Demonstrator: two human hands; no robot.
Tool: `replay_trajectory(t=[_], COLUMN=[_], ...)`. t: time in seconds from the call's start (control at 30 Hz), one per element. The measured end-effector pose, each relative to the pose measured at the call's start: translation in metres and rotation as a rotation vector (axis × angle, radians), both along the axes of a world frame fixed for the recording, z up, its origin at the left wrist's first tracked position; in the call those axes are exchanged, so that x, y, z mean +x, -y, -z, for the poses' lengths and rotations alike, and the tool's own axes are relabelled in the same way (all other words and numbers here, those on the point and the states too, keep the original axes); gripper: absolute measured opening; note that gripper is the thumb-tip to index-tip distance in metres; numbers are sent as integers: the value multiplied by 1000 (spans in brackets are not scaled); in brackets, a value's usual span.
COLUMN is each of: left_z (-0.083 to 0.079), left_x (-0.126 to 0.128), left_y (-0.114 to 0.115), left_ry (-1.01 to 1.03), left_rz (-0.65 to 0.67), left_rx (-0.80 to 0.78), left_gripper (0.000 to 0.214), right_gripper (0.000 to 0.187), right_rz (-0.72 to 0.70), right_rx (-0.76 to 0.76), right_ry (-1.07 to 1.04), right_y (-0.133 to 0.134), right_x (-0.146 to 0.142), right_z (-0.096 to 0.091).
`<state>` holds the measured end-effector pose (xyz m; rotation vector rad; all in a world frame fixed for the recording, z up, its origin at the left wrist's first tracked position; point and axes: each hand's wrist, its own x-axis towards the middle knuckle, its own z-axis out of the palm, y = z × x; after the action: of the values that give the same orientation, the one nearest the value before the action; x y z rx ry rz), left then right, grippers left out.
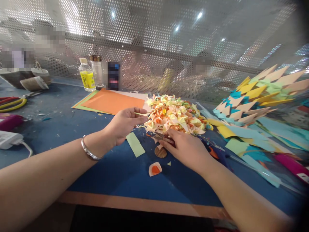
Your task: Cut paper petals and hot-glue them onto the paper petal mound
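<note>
- Light sources: white point lights (199, 15), several, high in view, showing at the perforated screen (149, 19).
- Glare: pale bright patches on the screen, strongest upper left.
- Exposure: pile of folded paper (173, 112) bright; lower edge dark.
- Shadow: soft, on blue tabletop (116, 180) beside right forearm (229, 180).
- Blur: streaked toward the right, softening the spiked paper piece (258, 93).
- Edges: wide-angle stretching; upper right corner blackened.
- Pixelation: blocky patches, upper left.

On the table (101, 178): heap of cut-paper pieces (177, 114) at centre, paper strip (135, 145) before it, paper sheets (113, 100) to its left, bottle (87, 77) behind these, folded-paper sculpture (253, 95) right, scissors (23, 102) far left, perforated screen (149, 35) behind all.
</note>
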<state>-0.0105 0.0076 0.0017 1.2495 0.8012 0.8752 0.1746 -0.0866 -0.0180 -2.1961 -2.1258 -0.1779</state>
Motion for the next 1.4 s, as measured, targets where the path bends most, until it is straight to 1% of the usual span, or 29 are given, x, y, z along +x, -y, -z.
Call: replay_trajectory(t=[0.13,0.27,0.37,0.47,0.53,0.63,0.73,0.9,1.0,1.1,1.23,1.33,1.4], left_z=[4,5,3,2,1,2,3,5,6,5,1,1,3], left_x=[5,7,8,9,10,12,13,15,16,17,16,16,17], left_y=[8,13,17,22,25,27,28,32,34,35,37,38,38], left_ry=[79,143,165,173,185,207,218,210,197,205,193,199,221], left_rz=[-37,-51,-61,-62,-59,-44,-24,-10,-9,-4,1,6,6], left_rx=[-87,-161,-191,-233,-256,-284,-311,-325,-323,-330,-338,-341,-341], left_gripper=[16,17,17,15,14,13,14,14,14,16,15,17,20], right_gripper=[25,24,22,21,25,23,17,15,16,18,14,9,6], right_rz=[-31,-89,-191,-342,-450,-577,-646,-679,-690,-674,-619,-531,-459], right_rx=[60,238,452,679,750,774,782,794,780,738,710,698,652], right_ry=[105,256,288,265,259,262,259,247,166,35,-267,-484,-604], right_y=[3,6,7,8,8,8,6,1,0,-1,-3,-5,-5], right_x=[0,-2,-6,-12,-15,-18,-21,-25,-23,-18,-16,-17,-18], right_z=[2,5,4,1,0,-1,-3,-5,-2,4,7,5,4])
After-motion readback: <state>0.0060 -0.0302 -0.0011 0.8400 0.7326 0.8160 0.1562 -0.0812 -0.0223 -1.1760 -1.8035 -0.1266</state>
